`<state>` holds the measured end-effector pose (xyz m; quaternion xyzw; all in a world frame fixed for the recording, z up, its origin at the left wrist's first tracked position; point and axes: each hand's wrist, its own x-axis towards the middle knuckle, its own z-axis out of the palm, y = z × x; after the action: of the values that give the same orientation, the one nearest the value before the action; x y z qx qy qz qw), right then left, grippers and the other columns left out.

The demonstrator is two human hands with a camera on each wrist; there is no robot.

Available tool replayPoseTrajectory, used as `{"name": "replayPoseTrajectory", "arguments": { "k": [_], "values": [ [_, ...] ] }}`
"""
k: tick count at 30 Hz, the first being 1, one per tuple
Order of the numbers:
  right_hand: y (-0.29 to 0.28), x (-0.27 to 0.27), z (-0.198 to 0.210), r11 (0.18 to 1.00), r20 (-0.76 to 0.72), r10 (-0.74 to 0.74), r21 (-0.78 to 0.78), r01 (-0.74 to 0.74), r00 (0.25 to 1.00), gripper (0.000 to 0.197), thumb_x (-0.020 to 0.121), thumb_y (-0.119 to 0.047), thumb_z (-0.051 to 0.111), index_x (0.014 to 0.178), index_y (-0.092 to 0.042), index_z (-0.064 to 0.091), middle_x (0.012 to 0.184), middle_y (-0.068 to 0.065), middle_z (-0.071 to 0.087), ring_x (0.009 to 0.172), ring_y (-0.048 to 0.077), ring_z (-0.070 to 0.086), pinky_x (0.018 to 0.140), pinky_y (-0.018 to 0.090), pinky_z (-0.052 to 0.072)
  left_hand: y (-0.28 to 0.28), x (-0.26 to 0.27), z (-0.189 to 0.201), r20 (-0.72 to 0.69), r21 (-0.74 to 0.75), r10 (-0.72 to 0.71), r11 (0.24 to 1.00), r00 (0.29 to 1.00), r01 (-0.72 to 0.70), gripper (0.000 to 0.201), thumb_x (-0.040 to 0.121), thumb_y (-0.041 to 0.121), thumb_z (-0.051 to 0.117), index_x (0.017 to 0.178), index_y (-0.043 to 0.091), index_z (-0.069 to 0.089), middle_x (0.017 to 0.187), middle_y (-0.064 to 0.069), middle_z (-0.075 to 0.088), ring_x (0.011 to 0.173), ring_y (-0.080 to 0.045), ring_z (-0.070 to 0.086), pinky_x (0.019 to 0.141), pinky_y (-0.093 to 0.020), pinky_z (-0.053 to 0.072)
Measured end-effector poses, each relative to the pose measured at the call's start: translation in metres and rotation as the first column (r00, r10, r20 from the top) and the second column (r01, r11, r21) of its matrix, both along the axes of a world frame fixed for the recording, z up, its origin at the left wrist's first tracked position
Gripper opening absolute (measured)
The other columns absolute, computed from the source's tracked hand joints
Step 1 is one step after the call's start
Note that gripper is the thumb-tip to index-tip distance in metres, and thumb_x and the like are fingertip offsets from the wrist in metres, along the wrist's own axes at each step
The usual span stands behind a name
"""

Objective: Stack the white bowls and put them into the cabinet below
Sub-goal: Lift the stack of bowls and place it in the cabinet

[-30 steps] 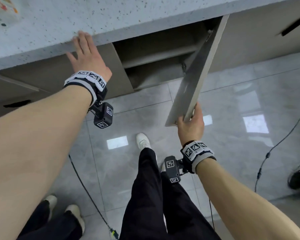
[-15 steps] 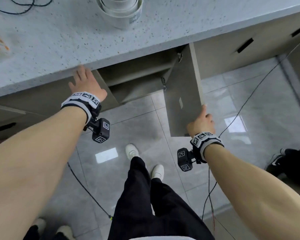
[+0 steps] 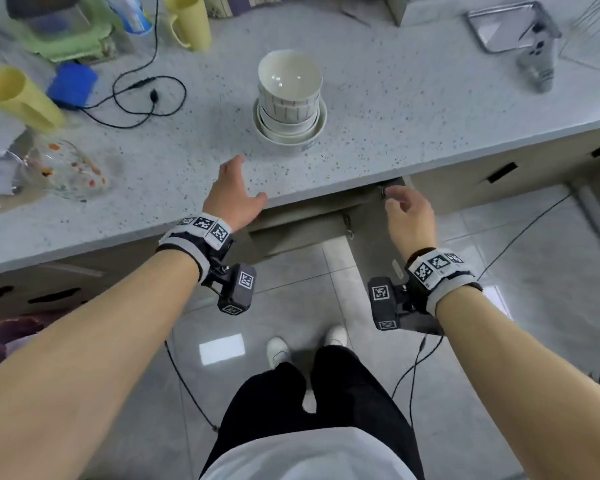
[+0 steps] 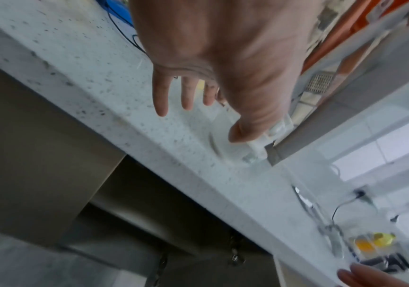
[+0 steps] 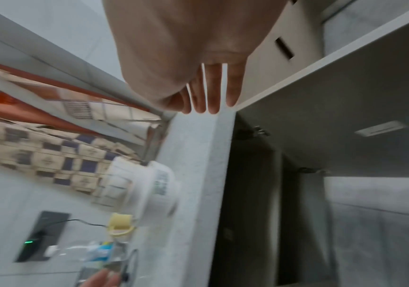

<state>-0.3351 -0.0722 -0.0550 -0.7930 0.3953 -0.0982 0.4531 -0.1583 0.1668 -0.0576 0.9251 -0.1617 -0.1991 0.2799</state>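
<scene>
A stack of white bowls (image 3: 290,109) stands on the speckled countertop (image 3: 395,133), a little back from its front edge. My left hand (image 3: 234,192) hovers over the counter's front edge, just short of the stack, fingers straight and empty (image 4: 186,97). My right hand (image 3: 407,213) hangs in front of the counter edge, above the open cabinet door (image 3: 371,251), with nothing in it; the right wrist view shows its fingers (image 5: 208,93) straight. The cabinet opening (image 3: 298,230) lies below, between my hands. The bowls (image 5: 149,186) look blurred in the right wrist view.
Yellow cups (image 3: 187,22) (image 3: 18,98), a blue block (image 3: 71,84), a black cable (image 3: 146,98) and a glass bowl (image 3: 63,168) crowd the counter's left. A metal tray (image 3: 499,26) and grey device (image 3: 537,60) sit far right. Cables trail on the floor (image 3: 413,375).
My right hand has let go of the cabinet door's edge and risen toward the counter. My left hand moved from the cabinet front up over the countertop. The view lifted onto the bowls.
</scene>
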Motion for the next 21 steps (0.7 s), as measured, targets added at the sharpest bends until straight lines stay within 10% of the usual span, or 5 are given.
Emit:
{"name": "replayPoseTrajectory", "arguments": {
  "k": [12, 17, 21],
  "values": [
    [-0.039, 0.217, -0.002, 0.912, 0.208, 0.159, 0.344, -0.224, 0.965, 0.029, 0.095, -0.025, 0.045, 0.113, -0.028, 0.067, 0.126, -0.003, 0.065, 0.122, 0.016, 0.056, 0.109, 0.043, 0.043, -0.057, 0.093, -0.003, -0.245, -0.263, 0.132, 0.944, 0.961, -0.197, 0.117, 0.074, 0.043, 0.086, 0.159, 0.031, 0.007, 0.166, -0.001, 0.011, 0.150, -0.022, 0.023, 0.120, -0.048, 0.028],
    [-0.042, 0.258, -0.025, 0.794, 0.233, 0.183, 0.538, -0.283, 0.955, 0.028, 0.097, -0.025, 0.047, 0.082, -0.030, 0.070, 0.087, -0.014, 0.071, 0.091, 0.008, 0.063, 0.084, 0.026, 0.050, -0.089, 0.108, -0.024, -0.279, -0.454, 0.089, 0.865, 0.956, -0.213, 0.099, 0.074, 0.013, 0.085, 0.152, 0.012, 0.023, 0.130, 0.027, 0.035, 0.111, 0.028, 0.039, 0.092, 0.006, 0.029],
    [-0.041, 0.275, -0.030, 0.746, 0.192, 0.177, 0.614, -0.259, 0.965, 0.033, 0.088, -0.046, 0.044, 0.076, -0.023, 0.065, 0.093, -0.001, 0.069, 0.096, 0.020, 0.062, 0.093, 0.037, 0.047, -0.101, 0.108, -0.034, -0.365, -0.587, 0.128, 0.737, 0.922, -0.335, 0.107, 0.058, 0.045, 0.090, 0.145, 0.017, 0.036, 0.141, -0.002, 0.050, 0.131, -0.003, 0.050, 0.106, -0.024, 0.046]
  ]
}}
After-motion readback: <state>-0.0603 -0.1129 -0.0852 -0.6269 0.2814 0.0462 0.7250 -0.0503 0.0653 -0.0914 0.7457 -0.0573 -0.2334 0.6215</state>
